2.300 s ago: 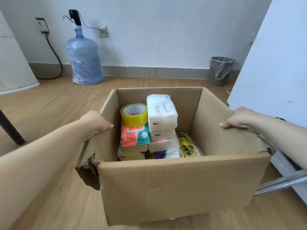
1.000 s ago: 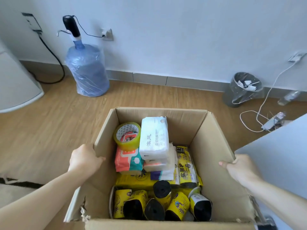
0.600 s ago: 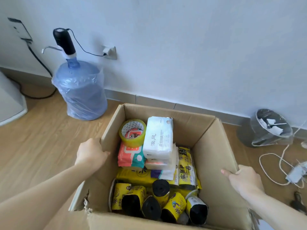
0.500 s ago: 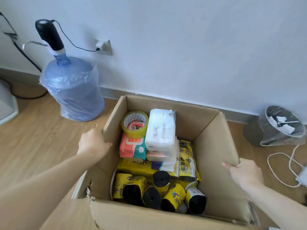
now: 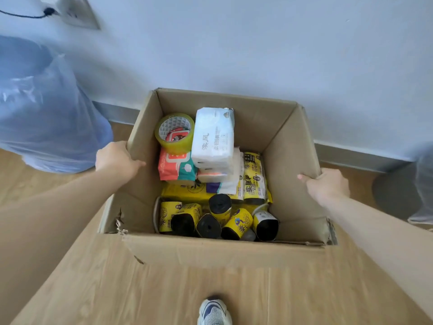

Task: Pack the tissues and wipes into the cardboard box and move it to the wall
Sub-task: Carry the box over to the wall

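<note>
The open cardboard box (image 5: 225, 252) is close to the white wall, its far side near the baseboard. My left hand (image 5: 116, 159) grips the box's left wall at the rim. My right hand (image 5: 326, 184) grips the right wall at the rim. Inside, white tissue packs (image 5: 214, 139) are stacked beside an orange and teal wipes pack (image 5: 177, 167), with a roll of yellow tape (image 5: 174, 132) on top of the wipes. Yellow packs (image 5: 254, 179) and several yellow and black rolls (image 5: 218, 219) fill the near part.
A large blue water bottle in clear plastic (image 5: 44, 109) stands on the wood floor left of the box. A wall socket with a black cable (image 5: 70, 10) is above it. A grey bin (image 5: 403, 191) stands at the right. My shoe (image 5: 214, 311) shows at the bottom.
The box has come much closer to the wall and lower, with both hands keeping their grip on its sides. The water bottle and bin have slid out to the frame edges.
</note>
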